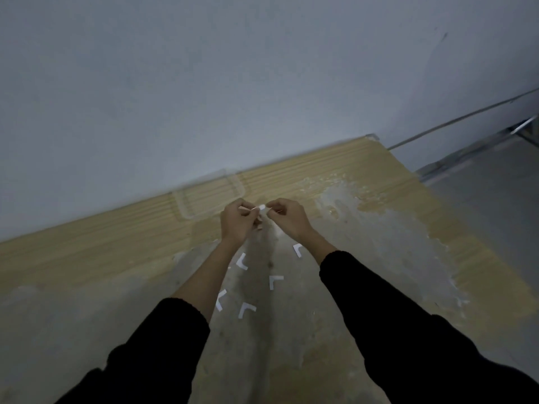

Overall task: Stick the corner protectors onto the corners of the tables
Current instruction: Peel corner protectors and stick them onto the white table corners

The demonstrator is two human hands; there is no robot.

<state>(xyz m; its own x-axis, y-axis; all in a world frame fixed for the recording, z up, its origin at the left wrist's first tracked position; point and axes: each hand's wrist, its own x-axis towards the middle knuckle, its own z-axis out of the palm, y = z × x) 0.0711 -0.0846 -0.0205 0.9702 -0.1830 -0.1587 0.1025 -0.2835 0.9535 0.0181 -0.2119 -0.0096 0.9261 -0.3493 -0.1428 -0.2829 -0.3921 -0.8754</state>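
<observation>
Hands meet above the table (87,258): the left hand (236,221) and right hand (287,218) each pinch narrowly on one small white piece (262,206) held between them, probably a protector or its backing; which, I cannot tell. Five white L-shaped pieces (275,281) lie loose on the worn patch below the wrists. A clear tray (210,196) sits just beyond the hands. Judged risks: the sticky face could fold onto itself or catch a fingertip while peeling, and a sleeve (379,301) could sweep the loose pieces away. The far corner (372,137) seems already capped.
</observation>
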